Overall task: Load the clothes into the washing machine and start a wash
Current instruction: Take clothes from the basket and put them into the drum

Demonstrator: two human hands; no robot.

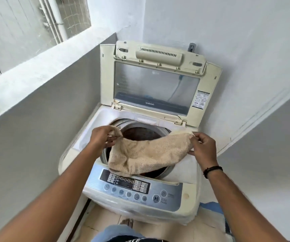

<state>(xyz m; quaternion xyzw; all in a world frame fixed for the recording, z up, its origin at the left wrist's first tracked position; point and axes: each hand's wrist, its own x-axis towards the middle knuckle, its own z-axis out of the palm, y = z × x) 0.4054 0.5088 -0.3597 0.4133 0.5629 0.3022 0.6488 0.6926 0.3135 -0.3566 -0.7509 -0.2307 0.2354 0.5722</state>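
A top-loading washing machine [95, 117] stands in front of me with its lid [158, 88] raised against the wall. A beige towel [147, 152] is stretched over the round drum opening [139, 132]. My left hand [102, 137] grips the towel's left end above the drum's left rim. My right hand [202, 145] pinches the towel's right end over the right rim. The towel's lower fold hangs onto the front edge, just above the control panel [133, 187]. The drum looks dark inside; its contents are hidden.
A grey parapet wall [41, 105] runs close along the machine's left side. White walls close in behind and on the right. A blue and white item [210, 207] lies on the floor at the machine's right foot. My foot [126, 222] shows on the tiled floor.
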